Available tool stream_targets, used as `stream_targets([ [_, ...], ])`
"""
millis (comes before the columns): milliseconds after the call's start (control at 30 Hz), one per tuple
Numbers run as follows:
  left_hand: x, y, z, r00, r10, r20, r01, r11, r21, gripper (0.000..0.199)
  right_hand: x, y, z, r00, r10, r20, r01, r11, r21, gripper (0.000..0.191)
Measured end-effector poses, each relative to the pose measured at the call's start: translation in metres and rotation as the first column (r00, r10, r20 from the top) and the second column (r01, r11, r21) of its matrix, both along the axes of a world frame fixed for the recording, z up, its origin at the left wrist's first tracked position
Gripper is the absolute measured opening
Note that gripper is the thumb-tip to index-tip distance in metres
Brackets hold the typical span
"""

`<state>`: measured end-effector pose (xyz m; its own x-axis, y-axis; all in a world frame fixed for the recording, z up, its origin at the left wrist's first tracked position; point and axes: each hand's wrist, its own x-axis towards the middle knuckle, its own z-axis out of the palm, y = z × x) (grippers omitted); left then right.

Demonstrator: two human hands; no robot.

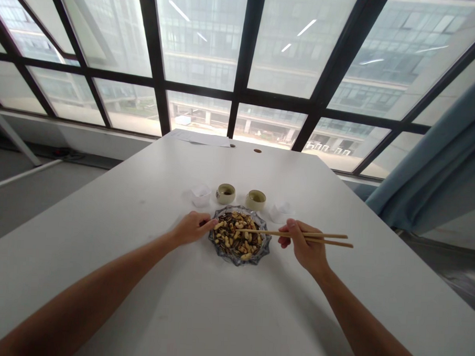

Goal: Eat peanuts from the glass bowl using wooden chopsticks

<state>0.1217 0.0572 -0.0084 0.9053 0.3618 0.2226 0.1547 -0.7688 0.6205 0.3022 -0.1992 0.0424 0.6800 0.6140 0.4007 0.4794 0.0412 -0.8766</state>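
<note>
A scalloped glass bowl [264,251] holds peanuts in their shells [245,256] mixed with dark seeds [234,242]. My left hand [192,227] is at the bowl's left rim, its fingers curled and its thumb on the edge. In my right hand [303,245], to the right of the bowl, is a pair of wooden chopsticks [329,236]. Their tips point left and reach over the peanuts; no peanut is clearly gripped between them. Behind the bowl stand two small green cups, a left one [226,194] and a right one [256,200].
A white container [201,196] stands left of the cups, and a whitish, hard-to-make-out one [282,212] lies to their right. Papers [200,139] lie at the far edge of the white table [200,313]. Windows and a blue curtain [431,155] are beyond.
</note>
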Motion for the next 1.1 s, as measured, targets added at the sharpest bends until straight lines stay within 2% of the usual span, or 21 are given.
stream_targets([
  [100, 0.000, -0.001, 0.002, 1.000, -0.005, -0.008, 0.006, 1.000, 0.012, 0.051, 0.000, -0.001, -0.003, 0.996, -0.035, 0.078, 0.034, 0.999, 0.024, 0.046],
  [167, 0.000, -0.002, 0.003, 1.000, -0.007, -0.016, 0.007, 1.000, 0.015, 0.050, -0.002, -0.001, -0.004, 0.981, 0.002, 0.196, 0.002, 1.000, -0.021, 0.041],
  [267, 0.000, -0.001, 0.003, 1.000, -0.011, -0.021, 0.011, 1.000, 0.013, 0.050, -0.007, -0.001, -0.004, 0.909, 0.065, 0.411, -0.031, 0.995, -0.091, 0.037],
  [367, 0.001, -0.001, 0.002, 1.000, -0.017, -0.026, 0.017, 1.000, 0.015, 0.049, -0.012, 0.000, 0.000, 0.823, 0.107, 0.558, -0.065, 0.993, -0.095, 0.033],
  [467, 0.001, 0.000, 0.002, 0.999, -0.010, -0.041, 0.011, 1.000, 0.023, 0.049, -0.017, 0.002, 0.003, 0.715, 0.187, 0.674, -0.163, 0.982, -0.100, 0.025],
  [533, 0.001, 0.000, 0.002, 0.999, -0.008, -0.051, 0.009, 1.000, 0.024, 0.049, -0.021, 0.003, 0.004, 0.606, 0.228, 0.762, -0.207, 0.970, -0.125, 0.020],
  [600, 0.001, -0.001, 0.002, 0.998, -0.013, -0.058, 0.014, 1.000, 0.025, 0.049, -0.024, 0.005, 0.005, 0.492, 0.249, 0.834, -0.207, 0.964, -0.165, 0.019],
  [667, 0.002, -0.001, 0.001, 0.998, -0.015, -0.055, 0.017, 0.999, 0.030, 0.049, -0.028, 0.006, 0.004, 0.422, 0.256, 0.870, -0.184, 0.963, -0.195, 0.020],
  [733, 0.002, -0.001, 0.001, 0.999, -0.010, -0.049, 0.012, 0.999, 0.034, 0.049, -0.032, 0.007, 0.004, 0.409, 0.259, 0.875, -0.159, 0.964, -0.211, 0.021],
  [933, 0.001, 0.000, 0.000, 0.999, -0.016, -0.048, 0.018, 1.000, 0.025, 0.049, -0.039, 0.008, 0.007, 0.499, 0.227, 0.836, -0.100, 0.974, -0.205, 0.023],
  [1100, 0.002, 0.000, 0.000, 0.999, -0.012, -0.050, 0.014, 1.000, 0.024, 0.049, -0.040, 0.008, 0.011, 0.536, 0.215, 0.816, -0.107, 0.976, -0.187, 0.018],
])
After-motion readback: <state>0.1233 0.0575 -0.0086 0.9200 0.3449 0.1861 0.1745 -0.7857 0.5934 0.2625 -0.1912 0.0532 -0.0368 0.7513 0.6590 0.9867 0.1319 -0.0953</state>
